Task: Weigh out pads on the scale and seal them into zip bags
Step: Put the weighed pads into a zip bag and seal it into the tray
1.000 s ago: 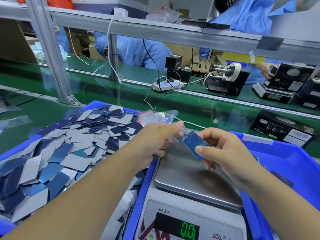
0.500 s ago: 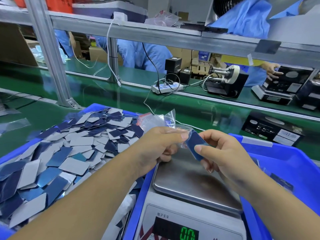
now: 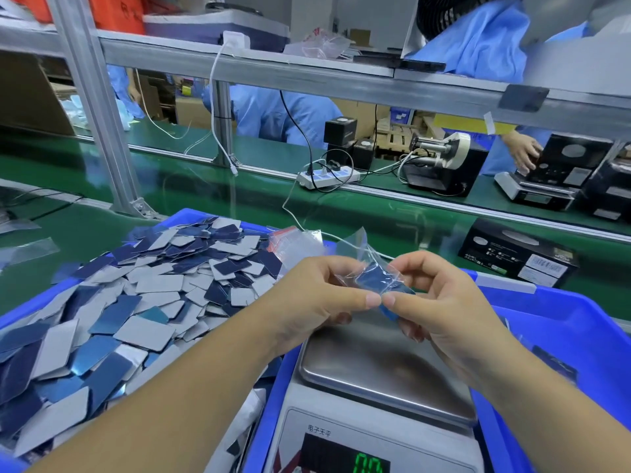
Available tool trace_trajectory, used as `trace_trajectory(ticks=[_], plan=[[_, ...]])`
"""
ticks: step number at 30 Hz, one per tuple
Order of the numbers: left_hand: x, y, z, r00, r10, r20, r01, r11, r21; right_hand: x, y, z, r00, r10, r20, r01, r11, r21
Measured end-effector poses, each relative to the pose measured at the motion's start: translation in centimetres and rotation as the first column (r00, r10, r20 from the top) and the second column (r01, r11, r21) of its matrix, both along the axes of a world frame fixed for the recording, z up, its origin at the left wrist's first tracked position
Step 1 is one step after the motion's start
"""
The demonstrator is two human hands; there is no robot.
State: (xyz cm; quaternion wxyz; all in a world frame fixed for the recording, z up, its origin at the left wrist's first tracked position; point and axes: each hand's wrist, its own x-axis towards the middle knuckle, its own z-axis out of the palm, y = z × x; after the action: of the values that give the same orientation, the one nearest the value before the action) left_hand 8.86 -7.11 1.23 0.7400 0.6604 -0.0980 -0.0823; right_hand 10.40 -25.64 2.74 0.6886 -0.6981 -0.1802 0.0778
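A: The blue pad [image 3: 374, 280] has gone from open air into the clear bag [image 3: 362, 264]; filling looks done, sealing next.

B: The left hand [image 3: 317, 295] and right hand [image 3: 440, 298] meet above the scale [image 3: 382, 367]; thumbs and forefingers pinch the bag's near edge; the other fingers curl under.

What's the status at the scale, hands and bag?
Left hand and right hand both pinch the zip bag, blue pad inside. Scale pan bare below, display shows zeros. Nothing in the way.
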Motion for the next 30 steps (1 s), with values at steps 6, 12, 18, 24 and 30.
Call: trace_trajectory(ticks=[6,12,18,24,30], plan=[[-0.3,-0.4,0.2,1.0,-0.008,-0.012,0.008,1.0,-0.018,0.0,0.0,-0.2,1.0,-0.009,0.005,0.009,1.0,0.0],[0.0,-0.9,0.4,0.986,0.138,0.096,-0.124,0.983,-0.137,0.0,-0.1,0.1,0.999,0.041,-0.027,-0.037,0.99,0.134],[-0.4,-1.1,0.3,0.992,0.111,0.054,-0.104,0.987,-0.119,-0.3,0.2,0.1,1.0,-0.008,-0.016,0.011,0.982,0.189],[-0.1,-0.7,0.4,0.988,0.115,0.1,-0.094,0.977,-0.193,0.0,0.0,0.1,0.999,-0.03,0.036,0.025,0.989,0.145],[0.0,-0.8,-0.2,0.988,0.127,0.093,-0.117,0.987,-0.108,-0.1,0.0,-0.3,0.996,-0.038,0.084,0.027,0.992,0.122]])
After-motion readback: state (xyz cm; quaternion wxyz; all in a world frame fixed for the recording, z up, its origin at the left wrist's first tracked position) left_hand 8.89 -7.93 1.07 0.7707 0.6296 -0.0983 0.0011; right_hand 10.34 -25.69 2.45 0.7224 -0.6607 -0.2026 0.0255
